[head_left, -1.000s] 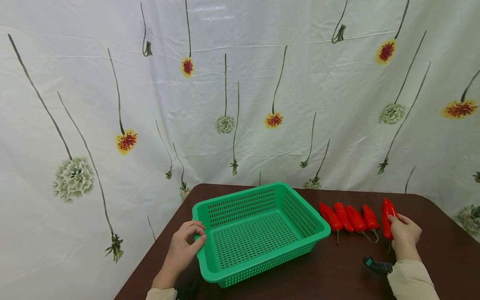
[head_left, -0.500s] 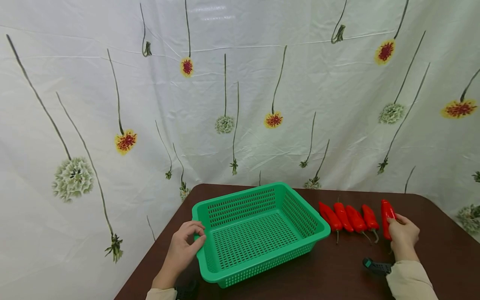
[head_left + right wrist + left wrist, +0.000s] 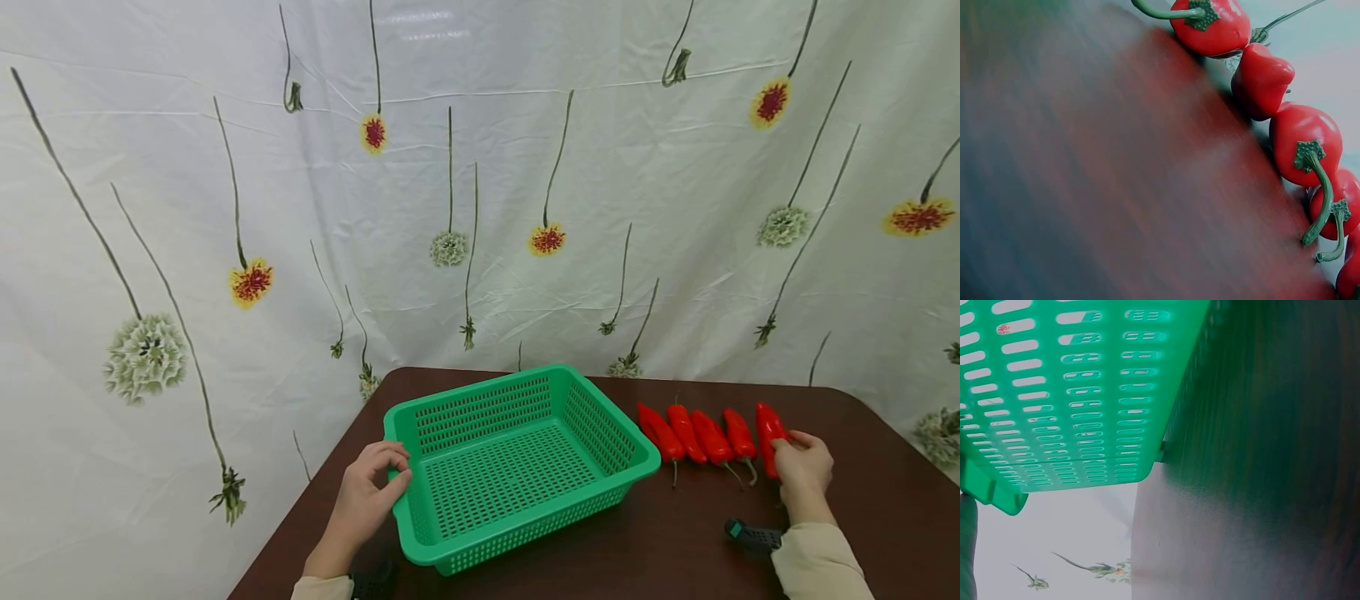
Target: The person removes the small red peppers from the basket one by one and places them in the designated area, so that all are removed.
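A green plastic basket [image 3: 540, 518] with slotted walls stands on the dark table. My left hand [image 3: 367, 492] grips its left rim, thumb and fingers curled at the edge; the left wrist view shows the basket's outer wall [image 3: 1175, 356] close up. At the right, my right hand [image 3: 805, 471] pinches a long red pepper [image 3: 771, 437] by its side, its tip pointing away from me. Just left of it lie several similar red peppers [image 3: 708, 437] side by side, stems toward me. The right wrist view shows peppers [image 3: 1307, 140] with green stems, but not my fingers.
The dark brown table [image 3: 675, 550] has a rounded far right corner. Behind it hangs a white flower-print cloth [image 3: 487, 292]. A black wrist strap [image 3: 753, 535] juts out left of my right wrist. The basket's right corner lies close to the leftmost pepper.
My right hand has shifted slightly left with the pepper, bringing it nearer the row of peppers. My left hand and the basket have stayed put.
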Motion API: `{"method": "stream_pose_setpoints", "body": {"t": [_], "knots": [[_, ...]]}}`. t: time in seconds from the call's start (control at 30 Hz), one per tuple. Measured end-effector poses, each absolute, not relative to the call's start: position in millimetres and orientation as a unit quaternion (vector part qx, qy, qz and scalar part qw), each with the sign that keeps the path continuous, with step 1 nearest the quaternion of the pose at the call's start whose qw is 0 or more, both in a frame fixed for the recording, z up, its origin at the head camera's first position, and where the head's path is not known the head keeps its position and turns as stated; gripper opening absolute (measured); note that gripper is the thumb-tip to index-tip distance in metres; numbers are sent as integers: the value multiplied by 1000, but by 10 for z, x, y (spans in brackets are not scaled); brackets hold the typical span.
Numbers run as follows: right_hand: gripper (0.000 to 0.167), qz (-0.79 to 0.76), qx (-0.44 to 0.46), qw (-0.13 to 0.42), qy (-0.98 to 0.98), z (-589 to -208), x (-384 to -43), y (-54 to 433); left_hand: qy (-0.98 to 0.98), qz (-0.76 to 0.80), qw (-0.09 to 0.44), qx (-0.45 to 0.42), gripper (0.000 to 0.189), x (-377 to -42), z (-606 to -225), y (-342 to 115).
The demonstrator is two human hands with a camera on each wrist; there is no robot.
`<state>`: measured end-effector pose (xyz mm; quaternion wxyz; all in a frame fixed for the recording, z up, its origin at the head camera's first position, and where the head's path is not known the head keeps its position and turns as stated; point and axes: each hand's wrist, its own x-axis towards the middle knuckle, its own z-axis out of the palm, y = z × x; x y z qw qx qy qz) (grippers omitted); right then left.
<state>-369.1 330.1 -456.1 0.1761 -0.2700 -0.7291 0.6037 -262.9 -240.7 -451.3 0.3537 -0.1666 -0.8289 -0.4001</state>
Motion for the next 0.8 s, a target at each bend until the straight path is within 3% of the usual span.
{"method": "stream_pose_setpoints", "body": {"t": [0.8], "knots": [[56,570,-270,166,-758,-4643,-3653,3299,-827,-404,354,-166,33,-2622,-4519,-2410]]}}
